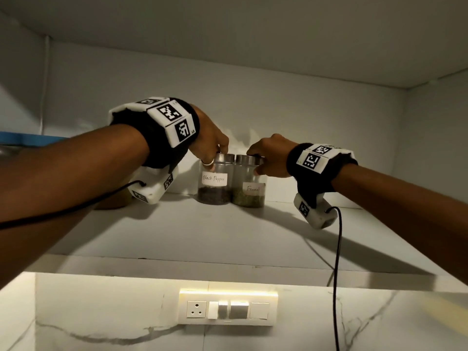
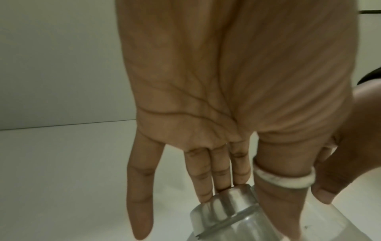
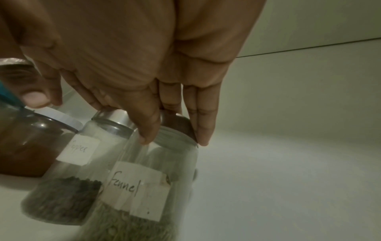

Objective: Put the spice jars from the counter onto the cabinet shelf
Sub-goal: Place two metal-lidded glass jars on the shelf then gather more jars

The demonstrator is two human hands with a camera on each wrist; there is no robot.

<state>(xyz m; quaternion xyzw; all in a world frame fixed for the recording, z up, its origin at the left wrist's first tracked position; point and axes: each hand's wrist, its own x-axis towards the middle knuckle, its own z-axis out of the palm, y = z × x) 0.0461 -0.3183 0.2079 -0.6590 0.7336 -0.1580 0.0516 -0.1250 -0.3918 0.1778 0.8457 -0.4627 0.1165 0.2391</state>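
Two glass spice jars with metal lids stand side by side, touching, on the white cabinet shelf (image 1: 228,236). The left one is labelled Black Pepper (image 1: 214,184) (image 3: 68,179); the right one, labelled Fennel (image 1: 249,190) (image 3: 140,192), holds green seeds. My left hand (image 1: 220,154) (image 2: 247,200) pinches the pepper jar's lid (image 2: 224,207) from above, fingers behind it and the ringed thumb in front. My right hand (image 1: 255,163) (image 3: 175,140) pinches the fennel jar's lid between thumb and fingers.
A brown jar with a white lid (image 3: 31,146) stands left of the pepper jar, mostly hidden behind my left wrist in the head view. The shelf is bare to the right and front. A switch panel (image 1: 228,310) sits on the marble wall below. Wrist cables hang down.
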